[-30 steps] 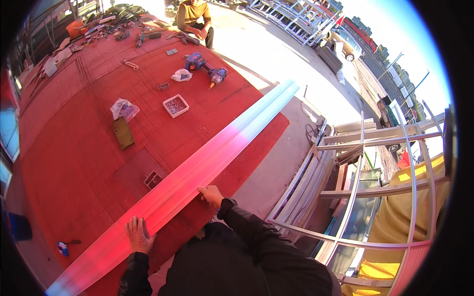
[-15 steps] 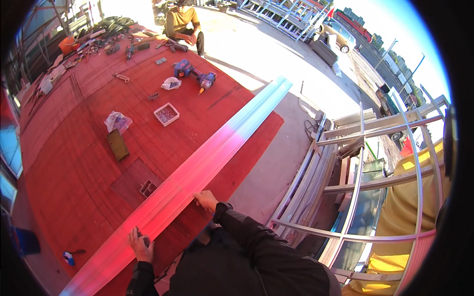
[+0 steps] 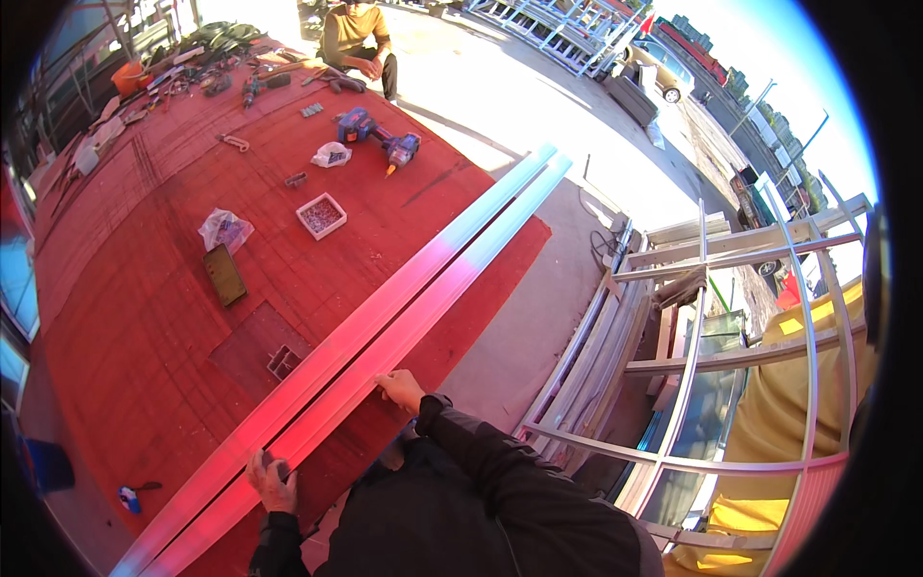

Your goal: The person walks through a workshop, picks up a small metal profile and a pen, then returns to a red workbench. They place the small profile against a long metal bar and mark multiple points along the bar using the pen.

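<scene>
The long aluminium profile (image 3: 385, 317) lies diagonally across the red-covered workbench (image 3: 125, 317), its far end jutting past the bench's far edge over the pale concrete, its near end running out of the picture at the lower left; it reads as two parallel rails with a narrow groove between them, glowing pink where the red surface reflects in it and pale blue farther off.

From the head camera, the only view: the left hand (image 3: 272, 481) is curled over the near edge of the profile low in the picture, fingers closed on it; the right hand (image 3: 401, 388) rests farther along with fingers flat against the same edge, pressing rather than gripping as far as I can tell; both dark sleeves come up from the lower edge.

I judge the piece is laid out and being steadied or lined up; no tool is at it, no cut or hole shows, so whatever is to be done to it appears undone.

Well apart on the bench sit a blue cordless drill (image 3: 380, 135), a small white tray of screws (image 3: 321, 215), a plastic bag (image 3: 224, 230), and a dark flat phone-like slab (image 3: 223, 275); another person (image 3: 358, 38) crouches at the far end; window frames (image 3: 692, 327) lean at the right.
</scene>
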Motion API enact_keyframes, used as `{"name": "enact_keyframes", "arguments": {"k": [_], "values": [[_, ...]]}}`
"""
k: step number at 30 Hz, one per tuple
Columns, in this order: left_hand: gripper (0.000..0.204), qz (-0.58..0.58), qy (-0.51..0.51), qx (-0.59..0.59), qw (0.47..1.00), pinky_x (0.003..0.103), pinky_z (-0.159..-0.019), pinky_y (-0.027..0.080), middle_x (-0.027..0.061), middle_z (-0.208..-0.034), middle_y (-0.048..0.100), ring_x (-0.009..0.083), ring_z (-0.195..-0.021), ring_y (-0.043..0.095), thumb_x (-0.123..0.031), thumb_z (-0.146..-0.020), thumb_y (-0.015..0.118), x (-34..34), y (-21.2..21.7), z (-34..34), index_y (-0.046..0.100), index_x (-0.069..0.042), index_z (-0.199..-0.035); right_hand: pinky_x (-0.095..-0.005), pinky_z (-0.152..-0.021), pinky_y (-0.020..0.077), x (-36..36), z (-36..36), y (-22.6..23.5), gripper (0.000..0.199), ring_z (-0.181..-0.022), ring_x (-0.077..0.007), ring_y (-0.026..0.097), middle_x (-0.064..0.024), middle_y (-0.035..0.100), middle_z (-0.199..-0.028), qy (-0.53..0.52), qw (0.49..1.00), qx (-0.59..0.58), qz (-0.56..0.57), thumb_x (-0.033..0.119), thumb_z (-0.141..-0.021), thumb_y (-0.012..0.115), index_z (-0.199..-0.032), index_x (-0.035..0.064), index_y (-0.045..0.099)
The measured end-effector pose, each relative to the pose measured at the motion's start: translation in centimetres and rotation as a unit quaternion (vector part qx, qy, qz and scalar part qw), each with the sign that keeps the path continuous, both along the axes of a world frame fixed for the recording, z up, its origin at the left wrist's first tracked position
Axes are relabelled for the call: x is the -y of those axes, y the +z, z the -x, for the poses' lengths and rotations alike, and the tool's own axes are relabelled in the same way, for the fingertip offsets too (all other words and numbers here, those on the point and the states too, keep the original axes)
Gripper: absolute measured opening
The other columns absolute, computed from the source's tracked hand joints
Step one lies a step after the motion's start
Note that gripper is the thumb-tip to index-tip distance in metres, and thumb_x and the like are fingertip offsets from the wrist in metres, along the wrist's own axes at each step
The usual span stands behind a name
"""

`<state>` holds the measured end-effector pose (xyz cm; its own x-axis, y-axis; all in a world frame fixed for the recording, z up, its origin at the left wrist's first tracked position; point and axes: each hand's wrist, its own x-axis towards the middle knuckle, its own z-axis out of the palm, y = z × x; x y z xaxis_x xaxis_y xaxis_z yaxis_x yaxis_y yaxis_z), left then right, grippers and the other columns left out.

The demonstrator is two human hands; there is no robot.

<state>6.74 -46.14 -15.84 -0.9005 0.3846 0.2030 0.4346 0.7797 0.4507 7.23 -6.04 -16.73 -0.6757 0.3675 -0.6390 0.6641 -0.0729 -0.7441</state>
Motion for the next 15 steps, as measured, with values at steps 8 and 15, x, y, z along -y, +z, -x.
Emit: {"name": "enact_keyframes", "arguments": {"k": [8, 15], "values": [[0.053, 0.030, 0.030, -0.009, 0.999, 0.053, -0.110, 0.036, 0.0135, -0.139, 0.050, 0.0396, -0.134, 0.042, -0.003, -0.056, 0.090, 3.5, 0.0, -0.3, 0.063, -0.011, -0.100, -0.0356, -0.043, 0.0402, -0.1, 0.4, 0.1, 0.045, -0.043, -0.0183, 0.053, -0.0081, 0.064, -0.061, -0.001, 1.000, -0.003, -0.003, 0.040, -0.096, 0.062, -0.080, -0.0013, 0.070], [0.049, 0.020, 0.035, -0.011, 0.999, 0.054, -0.112, 0.035, 0.0141, -0.142, 0.050, 0.0412, -0.135, 0.042, -0.002, -0.057, 0.089, 3.9, -0.3, -0.4, 0.063, -0.011, -0.098, -0.0356, -0.043, 0.0405, -0.2, 0.7, 0.6, 0.044, -0.044, -0.0181, 0.054, -0.0077, 0.065, -0.063, 0.006, 1.000, 0.019, -0.003, 0.040, -0.096, 0.061, -0.081, -0.0006, 0.071]]}}
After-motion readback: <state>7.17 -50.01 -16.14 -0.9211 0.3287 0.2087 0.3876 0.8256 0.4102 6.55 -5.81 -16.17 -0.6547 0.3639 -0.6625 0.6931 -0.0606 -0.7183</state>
